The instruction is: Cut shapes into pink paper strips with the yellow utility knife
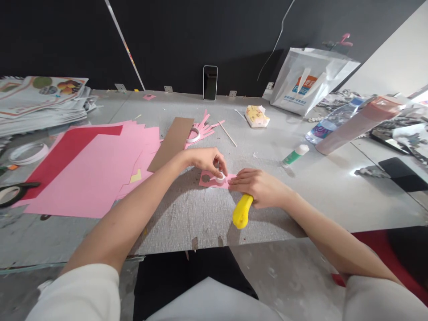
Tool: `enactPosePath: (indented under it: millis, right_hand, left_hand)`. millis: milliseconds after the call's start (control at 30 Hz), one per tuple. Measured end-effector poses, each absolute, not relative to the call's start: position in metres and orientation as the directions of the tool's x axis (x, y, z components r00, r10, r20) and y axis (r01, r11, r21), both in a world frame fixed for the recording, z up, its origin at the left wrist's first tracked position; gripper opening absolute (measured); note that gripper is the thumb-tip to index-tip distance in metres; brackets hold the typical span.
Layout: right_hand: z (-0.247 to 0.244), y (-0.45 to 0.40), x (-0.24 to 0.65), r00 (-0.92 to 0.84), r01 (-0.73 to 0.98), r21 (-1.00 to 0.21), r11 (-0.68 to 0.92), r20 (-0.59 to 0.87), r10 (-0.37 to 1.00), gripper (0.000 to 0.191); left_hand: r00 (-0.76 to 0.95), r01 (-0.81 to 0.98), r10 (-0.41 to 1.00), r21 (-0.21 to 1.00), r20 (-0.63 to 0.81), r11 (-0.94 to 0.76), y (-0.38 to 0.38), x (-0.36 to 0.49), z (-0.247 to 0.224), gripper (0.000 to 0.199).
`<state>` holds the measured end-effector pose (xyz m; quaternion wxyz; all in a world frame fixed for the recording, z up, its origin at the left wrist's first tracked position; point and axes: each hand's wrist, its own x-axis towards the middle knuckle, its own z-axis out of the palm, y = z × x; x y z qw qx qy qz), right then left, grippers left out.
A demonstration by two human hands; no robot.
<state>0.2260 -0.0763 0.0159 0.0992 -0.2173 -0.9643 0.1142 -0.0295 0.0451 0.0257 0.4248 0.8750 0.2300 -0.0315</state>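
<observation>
A small pink paper strip [212,183] lies flat on the grey table in front of me, with a round hole near its left end. My left hand [213,162] comes down on it from the upper left, its fingertips closed on a small white round piece [220,178]. Beside it, my right hand [257,186] rests its fingers on the strip's right end. A yellow handle [242,212] sticks out from under the right palm toward the table's front edge. The rest of that tool is hidden by the hand.
Pink sheets [93,167], scissors [20,191] and a tape roll [29,153] lie left. Brown cardboard [174,142] and cut pink strips [206,125] lie behind my hands. A phone [210,83] leans at the back. A glue stick [295,155] and bottle [334,120] are right.
</observation>
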Motion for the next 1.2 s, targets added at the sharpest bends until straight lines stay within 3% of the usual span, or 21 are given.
enactPosePath:
  millis: [133, 233, 300, 433, 633, 833, 967, 1200]
  right_hand:
    - [0.023, -0.079, 0.227, -0.858, 0.353, -0.315, 0.881, 0.267, 0.44, 0.045]
    - [0.027, -0.08, 0.231, -0.717, 0.405, -0.371, 0.836, 0.439, 0.542, 0.038]
    - [0.028, -0.08, 0.232, -0.634, 0.458, -0.407, 0.79, 0.473, 0.612, 0.034]
    - [0.02, -0.078, 0.232, -0.641, 0.473, -0.451, 0.757, 0.413, 0.647, 0.03]
    - [0.001, -0.077, 0.225, -0.518, 0.465, -0.678, 0.569, 0.312, 0.796, 0.036]
    - [-0.019, -0.07, 0.221, -0.396, 0.144, -0.957, 0.252, 0.177, 0.901, 0.04]
    - [-0.02, -0.067, 0.218, -0.327, 0.072, -0.988, 0.14, 0.109, 0.939, 0.043]
    - [-0.016, -0.067, 0.217, -0.331, 0.087, -0.989, 0.123, 0.087, 0.94, 0.044]
  left_hand:
    - [0.89, 0.443, 0.354, 0.73, -0.287, -0.521, 0.046, -0.03, 0.026, 0.036]
    - [0.884, 0.459, 0.35, 0.715, -0.31, -0.528, 0.046, -0.029, 0.029, 0.038]
    - [0.884, 0.46, 0.351, 0.709, -0.31, -0.535, 0.045, -0.029, 0.03, 0.037]
    - [0.89, 0.447, 0.341, 0.729, -0.303, -0.518, 0.045, -0.03, 0.029, 0.039]
    - [0.888, 0.448, 0.332, 0.756, -0.318, -0.477, 0.048, -0.033, 0.026, 0.04]
    - [0.897, 0.428, 0.31, 0.791, -0.314, -0.437, 0.047, -0.033, 0.026, 0.036]
    - [0.894, 0.433, 0.314, 0.795, -0.319, -0.425, 0.046, -0.032, 0.026, 0.036]
    - [0.901, 0.418, 0.315, 0.795, -0.299, -0.44, 0.046, -0.032, 0.024, 0.034]
